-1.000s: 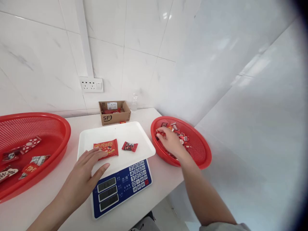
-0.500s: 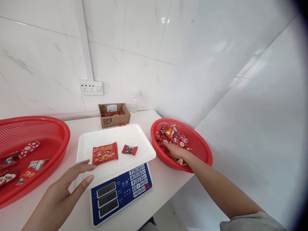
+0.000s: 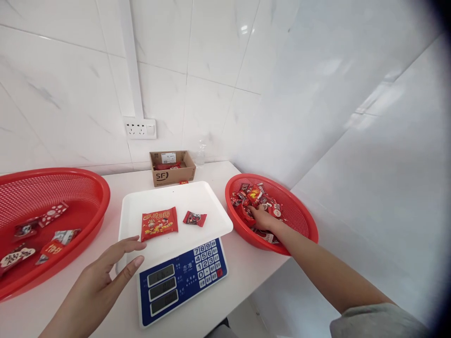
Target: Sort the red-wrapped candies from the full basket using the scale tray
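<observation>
a plain grey sleeve (image 3: 377, 323) shows at near right; the left hand (image 3: 94, 281) and right hand (image 3: 262, 219) are bare.

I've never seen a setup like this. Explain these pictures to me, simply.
There is no robot: a person works bare-handed, and one camera worn on their head takes every view, looking forward and down. On the white table stands a scale. Its white tray bears a large red packet and a small red packet. A red basket stands on either side, left and right, with a cardboard box behind. The left hand is open near the tray, holding nothing. The right hand reaches among wrapped packets; whether it grips one isn't clear.
</observation>
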Demonstrator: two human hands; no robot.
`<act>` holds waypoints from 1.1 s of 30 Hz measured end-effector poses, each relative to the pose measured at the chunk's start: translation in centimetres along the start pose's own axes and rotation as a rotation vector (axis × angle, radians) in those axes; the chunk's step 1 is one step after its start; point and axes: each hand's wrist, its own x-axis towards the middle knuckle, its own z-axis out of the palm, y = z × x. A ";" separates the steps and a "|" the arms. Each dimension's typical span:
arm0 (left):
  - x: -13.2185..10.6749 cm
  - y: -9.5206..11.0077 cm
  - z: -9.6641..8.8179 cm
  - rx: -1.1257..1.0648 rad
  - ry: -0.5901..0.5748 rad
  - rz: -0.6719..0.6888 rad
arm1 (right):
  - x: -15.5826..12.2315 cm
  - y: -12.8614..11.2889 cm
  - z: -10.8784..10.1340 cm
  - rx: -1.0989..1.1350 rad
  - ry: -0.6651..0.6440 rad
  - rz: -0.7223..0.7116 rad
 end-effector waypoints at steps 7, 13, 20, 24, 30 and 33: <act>-0.1 0.1 -0.1 -0.015 -0.011 -0.005 | 0.7 0.5 -1.4 0.125 0.134 -0.026; -0.3 -0.3 -0.2 -0.001 -0.012 -0.031 | -0.4 1.2 -3.2 0.412 0.350 0.061; -0.4 0.6 -0.2 0.002 -0.025 -0.018 | -1.4 -0.6 -4.3 0.733 0.523 0.005; -0.7 1.6 -0.4 -0.009 -0.025 0.005 | -3.1 -4.1 -5.5 0.845 0.552 -0.101; -1.2 3.1 -0.8 0.007 -0.049 -0.002 | -6.7 -11.5 -6.1 0.986 0.378 -0.385; -1.5 3.5 -1.1 0.007 -0.076 -0.017 | -7.1 -14.8 -5.1 0.959 0.196 -0.499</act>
